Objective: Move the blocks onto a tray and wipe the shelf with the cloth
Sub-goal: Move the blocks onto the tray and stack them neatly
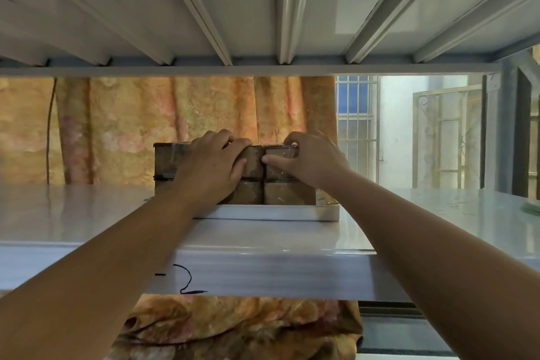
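Several brown wooden blocks (166,159) wrapped in clear tape stand stacked in two layers on a white tray (263,212) in the middle of the white shelf (87,213). My left hand (214,165) lies over the top-layer block at the centre, fingers curled across its top and front. My right hand (309,159) grips the top-right block (277,152), thumb on its front face and fingers over its top. The lower blocks (280,193) show below both hands. No cloth can be made out for certain.
The ribbed underside of the upper shelf (263,17) hangs close above. An orange patterned curtain (175,114) hangs behind the shelf and a barred window (356,126) is at right. A pale green thing (533,207) lies at the shelf's far right edge.
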Demonstrator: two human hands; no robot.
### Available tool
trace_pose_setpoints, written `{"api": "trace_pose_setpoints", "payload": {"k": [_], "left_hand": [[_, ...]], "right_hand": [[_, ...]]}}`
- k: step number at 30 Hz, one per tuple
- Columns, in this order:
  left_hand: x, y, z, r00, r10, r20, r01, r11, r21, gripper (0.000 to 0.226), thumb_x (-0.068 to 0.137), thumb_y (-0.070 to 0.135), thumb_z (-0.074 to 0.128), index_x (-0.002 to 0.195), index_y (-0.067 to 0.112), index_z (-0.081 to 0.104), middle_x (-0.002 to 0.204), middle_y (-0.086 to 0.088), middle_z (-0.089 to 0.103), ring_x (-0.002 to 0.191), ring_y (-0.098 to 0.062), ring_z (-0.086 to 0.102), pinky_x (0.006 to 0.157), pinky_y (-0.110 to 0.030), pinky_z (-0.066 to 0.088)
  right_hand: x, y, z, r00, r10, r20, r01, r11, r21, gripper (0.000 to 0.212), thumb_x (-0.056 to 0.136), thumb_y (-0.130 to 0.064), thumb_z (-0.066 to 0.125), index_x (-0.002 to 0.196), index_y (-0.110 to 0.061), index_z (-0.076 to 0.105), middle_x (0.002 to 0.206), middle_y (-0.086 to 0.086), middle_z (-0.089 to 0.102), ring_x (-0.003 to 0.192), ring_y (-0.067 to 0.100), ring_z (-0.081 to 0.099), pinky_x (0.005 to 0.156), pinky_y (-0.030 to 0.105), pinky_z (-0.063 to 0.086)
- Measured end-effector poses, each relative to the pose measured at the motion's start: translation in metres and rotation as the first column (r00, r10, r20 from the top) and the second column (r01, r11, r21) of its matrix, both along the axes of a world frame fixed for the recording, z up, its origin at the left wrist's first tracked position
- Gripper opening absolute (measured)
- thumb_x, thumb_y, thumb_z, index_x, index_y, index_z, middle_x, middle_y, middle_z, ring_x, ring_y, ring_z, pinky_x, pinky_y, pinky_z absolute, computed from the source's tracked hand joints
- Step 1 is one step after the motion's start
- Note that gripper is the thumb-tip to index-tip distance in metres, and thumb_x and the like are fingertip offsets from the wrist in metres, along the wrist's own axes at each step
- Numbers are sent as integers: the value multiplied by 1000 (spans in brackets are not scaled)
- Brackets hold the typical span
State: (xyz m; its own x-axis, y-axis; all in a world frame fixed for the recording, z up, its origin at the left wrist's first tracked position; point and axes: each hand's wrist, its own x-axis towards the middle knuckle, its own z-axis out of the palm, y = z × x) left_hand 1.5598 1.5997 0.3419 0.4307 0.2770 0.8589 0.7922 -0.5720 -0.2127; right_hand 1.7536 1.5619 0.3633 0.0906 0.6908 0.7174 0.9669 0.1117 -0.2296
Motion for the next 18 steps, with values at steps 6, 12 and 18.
{"api": "trace_pose_setpoints", "payload": {"k": [6, 12, 18], "left_hand": [[1, -3, -2, 999, 48, -23, -47, 998, 32, 44, 83, 30, 47, 122, 13, 58, 107, -9, 62, 98, -30, 56, 95, -46, 36], [6, -9, -2, 998, 3, -70, 1, 999, 51, 41, 81, 20, 52, 120, 10, 58, 110, -10, 63, 99, -31, 56, 90, -46, 42], [7, -11, -2, 999, -1, -46, 4, 998, 70, 39, 76, 13, 60, 116, 8, 60, 107, -12, 65, 96, -32, 58, 82, -44, 45]], "right_hand": [[1, -2, -2, 999, -18, 48, 17, 1000, 6, 76, 65, -82, 49, 118, -28, 59, 119, 4, 56, 105, 24, 56, 80, 37, 47], [-1, -3, -7, 998, -42, 35, 41, 999, 29, 78, 68, -82, 45, 123, -28, 56, 119, 3, 56, 106, 25, 56, 81, 38, 48], [0, -2, -10, 1000, 22, 7, -22, 999, -34, 79, 73, -78, 45, 136, -31, 41, 138, 5, 43, 124, 29, 45, 94, 43, 43]]}}
